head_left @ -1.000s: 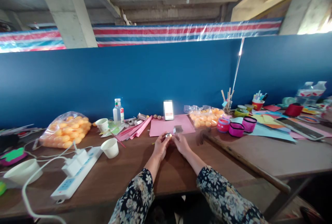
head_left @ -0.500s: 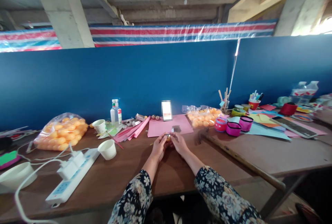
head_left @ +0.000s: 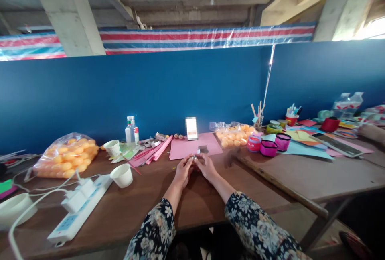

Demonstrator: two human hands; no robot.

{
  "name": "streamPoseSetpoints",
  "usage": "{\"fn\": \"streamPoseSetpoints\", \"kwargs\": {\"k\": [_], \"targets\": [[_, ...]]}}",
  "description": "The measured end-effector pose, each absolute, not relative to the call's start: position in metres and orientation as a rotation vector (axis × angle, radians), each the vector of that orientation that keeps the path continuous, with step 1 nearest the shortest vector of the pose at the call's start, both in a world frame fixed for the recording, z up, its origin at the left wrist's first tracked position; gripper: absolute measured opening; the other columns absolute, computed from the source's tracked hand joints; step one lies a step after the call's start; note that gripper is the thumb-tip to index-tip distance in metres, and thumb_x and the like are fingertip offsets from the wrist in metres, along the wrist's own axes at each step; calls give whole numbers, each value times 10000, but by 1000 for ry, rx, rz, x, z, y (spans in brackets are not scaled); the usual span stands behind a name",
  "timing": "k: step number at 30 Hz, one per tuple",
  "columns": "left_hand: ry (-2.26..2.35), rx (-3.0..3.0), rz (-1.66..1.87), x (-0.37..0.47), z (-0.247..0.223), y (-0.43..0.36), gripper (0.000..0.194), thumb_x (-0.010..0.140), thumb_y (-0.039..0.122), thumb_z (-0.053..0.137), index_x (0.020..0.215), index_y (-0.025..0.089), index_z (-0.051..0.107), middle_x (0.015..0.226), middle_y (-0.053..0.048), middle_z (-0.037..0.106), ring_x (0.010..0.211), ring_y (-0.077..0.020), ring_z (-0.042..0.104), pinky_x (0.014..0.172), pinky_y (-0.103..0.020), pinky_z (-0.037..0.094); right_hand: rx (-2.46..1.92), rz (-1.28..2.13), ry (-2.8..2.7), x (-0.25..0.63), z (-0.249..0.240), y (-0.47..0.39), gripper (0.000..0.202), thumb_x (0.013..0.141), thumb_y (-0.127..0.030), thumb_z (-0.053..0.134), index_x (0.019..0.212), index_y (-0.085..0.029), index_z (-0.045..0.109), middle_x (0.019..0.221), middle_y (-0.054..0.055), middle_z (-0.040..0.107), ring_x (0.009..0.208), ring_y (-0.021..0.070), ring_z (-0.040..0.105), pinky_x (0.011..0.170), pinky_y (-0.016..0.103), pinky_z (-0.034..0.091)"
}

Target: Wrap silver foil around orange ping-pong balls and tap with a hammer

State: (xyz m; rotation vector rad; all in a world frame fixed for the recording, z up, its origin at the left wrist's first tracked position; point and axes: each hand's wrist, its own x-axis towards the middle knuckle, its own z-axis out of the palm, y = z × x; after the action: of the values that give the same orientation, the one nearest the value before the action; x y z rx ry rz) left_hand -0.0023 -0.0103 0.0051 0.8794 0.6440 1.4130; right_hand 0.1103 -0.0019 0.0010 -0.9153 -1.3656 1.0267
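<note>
My left hand [head_left: 183,171] and my right hand [head_left: 207,168] meet at the fingertips over the brown table, just in front of a pink sheet of paper [head_left: 183,151]. Between thumbs and fingers they pinch a small shiny metal ball [head_left: 194,157], mostly covered by the fingers. Both hands are closed on it. Behind them, a small grey piece [head_left: 203,149] lies on the pink sheet. A few similar metallic balls [head_left: 178,136] rest at the sheet's back edge, beside an upright card or screen [head_left: 191,128] with a blurred-out face.
Left are a white power strip [head_left: 80,208], a paper cup [head_left: 122,175] and a bag of orange balls [head_left: 67,157]. Folded pink paper strips [head_left: 161,149] lie nearer. Right are another ball bag [head_left: 234,136], magenta bands [head_left: 268,148], a wooden stick [head_left: 279,185] and a phone [head_left: 337,145].
The view has shifted slightly, so things at the sides appear a little further left. My fingers have turned the metal ball slightly and now cover more of it.
</note>
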Motion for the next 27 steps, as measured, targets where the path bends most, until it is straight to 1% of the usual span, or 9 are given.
{"fn": "streamPoseSetpoints", "kwargs": {"k": [2,6,10,16,19,21,22,24,27], "targets": [[645,875,1417,-2,7,-12,390,637,239,659,1011,165,576,845,-49,650,716,-121,596,629,-232,464,-909,1017,-1370,110,0,-1,319,698,-375,552,938,-168,520,895,65,618,662,146,606,502,231,480],[667,829,1447,-3,7,-10,379,598,209,691,959,153,592,809,-39,653,705,-103,596,637,-202,455,-830,1008,-1405,110,-4,2,321,694,-348,566,959,-171,527,986,77,605,817,171,607,684,284,503],[717,816,1448,-3,4,-7,393,593,213,694,966,153,586,808,-40,656,687,-100,597,599,-186,445,-794,1018,-1417,110,-8,4,320,687,-314,575,965,-167,518,992,77,605,817,165,609,743,307,493],[696,838,1451,-2,5,-8,370,595,223,693,940,141,587,799,-47,654,681,-111,599,606,-206,458,-832,997,-1415,109,-6,1,309,690,-306,564,963,-168,523,979,65,604,801,153,605,723,286,498],[670,794,1456,-3,5,-8,377,621,238,675,974,155,572,825,-50,647,689,-120,601,624,-239,479,-889,1074,-1407,111,3,1,331,665,-333,589,950,-174,534,947,57,609,733,153,604,585,251,508],[660,755,1468,-4,3,-6,366,642,239,660,987,163,565,840,-48,639,704,-120,601,661,-264,491,-940,1140,-1352,115,12,5,323,670,-355,583,926,-164,536,861,49,614,645,138,591,483,223,480],[655,741,1473,-4,2,-5,356,651,239,653,988,165,565,841,-46,635,709,-118,600,682,-272,493,-960,1152,-1313,118,18,8,306,682,-357,571,909,-154,535,806,43,610,612,127,581,465,212,465],[642,728,1482,-4,-1,-3,333,667,246,639,983,166,570,819,-39,629,702,-110,597,704,-277,494,-1006,1103,-1266,129,29,17,269,712,-336,539,901,-145,531,750,36,596,600,117,571,457,198,443],[618,710,1480,-4,-3,-1,309,686,259,620,973,156,575,774,-31,619,691,-102,589,705,-275,493,-1208,922,-1333,152,44,33,221,732,-289,507,883,-131,542,753,50,599,602,119,565,471,202,427]]}}
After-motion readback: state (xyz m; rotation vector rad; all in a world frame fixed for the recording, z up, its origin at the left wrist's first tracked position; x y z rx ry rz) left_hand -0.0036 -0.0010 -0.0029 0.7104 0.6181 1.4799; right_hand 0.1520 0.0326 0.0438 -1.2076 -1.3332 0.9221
